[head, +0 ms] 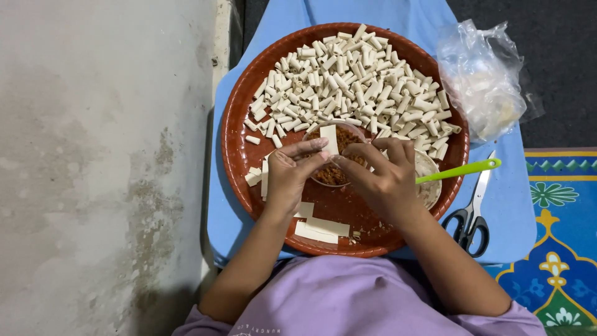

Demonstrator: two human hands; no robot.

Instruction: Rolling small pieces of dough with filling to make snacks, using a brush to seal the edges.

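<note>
A grey concrete wall (pixel 99 155) is taking up the whole left side; next to it a light blue stool top (pixel 519 205) is carrying everything else, with a patterned blue mat (pixel 559 249) showing at the lower right. A big round reddish-brown tray (pixel 239 143) is sitting on the blue surface; its far half is holding a heap of small rolled pastry tubes (pixel 354 81), pale cream, piled loosely. A crumpled clear plastic bag (pixel 482 78) is lying just beside the tray on the right; black-handled scissors (pixel 472 214) are lying below it, near the tray's edge. A small clear bowl of brown filling (pixel 339 163) is sitting mid-tray; a green-handled spoon (pixel 460 170) is poking out to the right. Flat pastry strips (pixel 322 229) are lying on the tray's near side. The left hand (pixel 289 177) and right hand (pixel 385 177) are meeting over the bowl; fingers of both are pinching closed on one small pastry strip (pixel 329 140), holding it right above the filling.
</note>
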